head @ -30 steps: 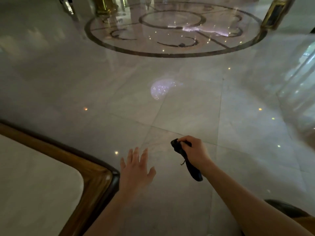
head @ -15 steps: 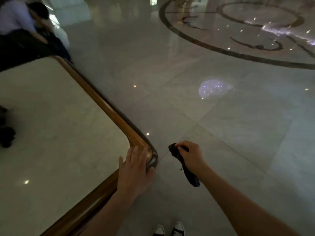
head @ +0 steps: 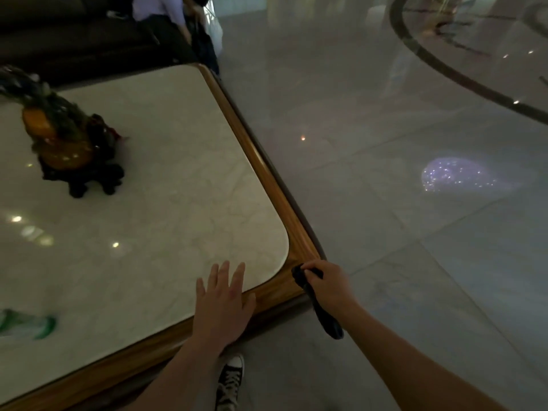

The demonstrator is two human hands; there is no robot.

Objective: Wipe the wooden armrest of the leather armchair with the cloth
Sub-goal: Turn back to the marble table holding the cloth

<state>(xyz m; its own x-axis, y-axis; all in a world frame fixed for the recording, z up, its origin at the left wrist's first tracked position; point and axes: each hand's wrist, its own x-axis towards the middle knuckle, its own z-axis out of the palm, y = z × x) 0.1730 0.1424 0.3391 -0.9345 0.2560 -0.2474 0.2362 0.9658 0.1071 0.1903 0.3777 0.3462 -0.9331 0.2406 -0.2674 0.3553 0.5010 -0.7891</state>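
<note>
Head view: left hand [head: 223,304] flat, fingers spread wide, resting on the near edge of a table [head: 166,179] with a pale stone top and a brown wood rim [head: 268,170]. Right hand [head: 330,287] closed tight round a dark cloth [head: 321,312], holding its top end against the rounded wood corner, the rest hanging down past the wrist. Dark carved ornament [head: 68,143] with orange parts standing far back on the stone top. Black and white shoe [head: 229,381] below on the shiny floor [head: 385,232]. Dark sofa [head: 74,34] and a seated person [head: 166,13] at the far side. Armchair armrest: cannot tell where.
</note>
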